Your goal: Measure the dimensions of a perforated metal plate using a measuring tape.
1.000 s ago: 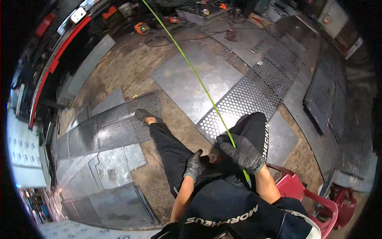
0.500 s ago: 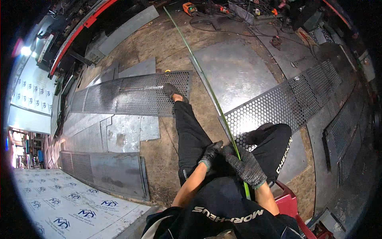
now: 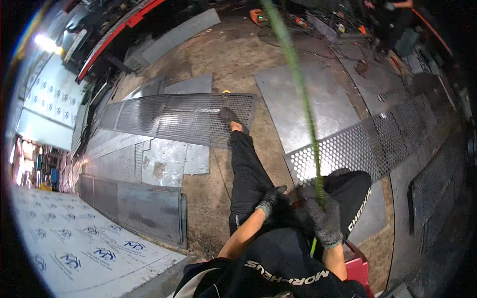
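Observation:
A long, thin green strip (image 3: 304, 94) rises from my lap past the top edge of the view, its upper part smeared by motion. My right hand (image 3: 325, 218), in a grey knit glove, is closed round it near its lower end; a short piece shows below the hand. My left hand (image 3: 271, 202), gloved too, is over my lap to the left, apart from the strip. Its fingers look curled, and what they hold, if anything, is lost against dark clothing. A perforated metal sheet (image 3: 348, 146) lies beyond my bent right leg.
Another perforated sheet (image 3: 186, 119) lies under my outstretched left foot. Flat grey metal plates (image 3: 298, 89) cover parts of the floor. A white printed panel (image 3: 74, 223) stands at the lower left. The red plastic seat (image 3: 357, 268) is beneath me. Cables and tools lie at the back.
The green strip has swung up, its far end now out of view, and shifted right with my right hand. My left hand has separated from the right. The whole view has shifted slightly.

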Demonstrator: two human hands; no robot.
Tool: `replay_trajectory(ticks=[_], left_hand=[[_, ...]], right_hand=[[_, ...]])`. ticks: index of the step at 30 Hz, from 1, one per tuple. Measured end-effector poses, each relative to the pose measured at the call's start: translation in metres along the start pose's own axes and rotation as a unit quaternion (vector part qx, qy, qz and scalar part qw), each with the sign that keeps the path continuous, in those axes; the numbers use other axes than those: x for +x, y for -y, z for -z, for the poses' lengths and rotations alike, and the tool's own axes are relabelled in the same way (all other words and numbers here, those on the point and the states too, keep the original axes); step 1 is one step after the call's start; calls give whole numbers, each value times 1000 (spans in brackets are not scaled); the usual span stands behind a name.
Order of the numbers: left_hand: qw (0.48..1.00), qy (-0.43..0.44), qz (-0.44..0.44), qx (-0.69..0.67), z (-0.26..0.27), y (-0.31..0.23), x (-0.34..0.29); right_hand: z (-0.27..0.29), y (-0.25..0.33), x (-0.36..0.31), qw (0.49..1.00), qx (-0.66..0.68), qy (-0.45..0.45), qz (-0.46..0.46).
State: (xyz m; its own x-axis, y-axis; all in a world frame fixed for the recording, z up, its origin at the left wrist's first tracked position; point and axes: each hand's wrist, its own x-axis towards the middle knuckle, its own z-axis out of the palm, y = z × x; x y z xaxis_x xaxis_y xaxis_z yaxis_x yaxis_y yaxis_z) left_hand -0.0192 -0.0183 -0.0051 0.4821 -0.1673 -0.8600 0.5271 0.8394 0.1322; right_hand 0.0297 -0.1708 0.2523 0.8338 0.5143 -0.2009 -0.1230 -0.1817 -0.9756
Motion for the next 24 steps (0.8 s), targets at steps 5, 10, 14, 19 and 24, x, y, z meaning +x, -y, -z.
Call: replay_trajectory(ticks=[5,10,14,19,24], left_hand=[[987,17,-93,131,10,1,3],[996,-30,-62,54,-12,2,-21],[959,0,-192,209,19,3,-2],[959,-14,-136,249,16,3,18],[927,91,-292,218,82,23,82]], right_hand=[[44,-22,-7,952,-112,-200,201],[56,6,-6,807,-309,-235,445],[30,33,2,850,246,-396,245],[37,34,19,820,171,-519,174],[58,-24,32,800,327,-486,129]])
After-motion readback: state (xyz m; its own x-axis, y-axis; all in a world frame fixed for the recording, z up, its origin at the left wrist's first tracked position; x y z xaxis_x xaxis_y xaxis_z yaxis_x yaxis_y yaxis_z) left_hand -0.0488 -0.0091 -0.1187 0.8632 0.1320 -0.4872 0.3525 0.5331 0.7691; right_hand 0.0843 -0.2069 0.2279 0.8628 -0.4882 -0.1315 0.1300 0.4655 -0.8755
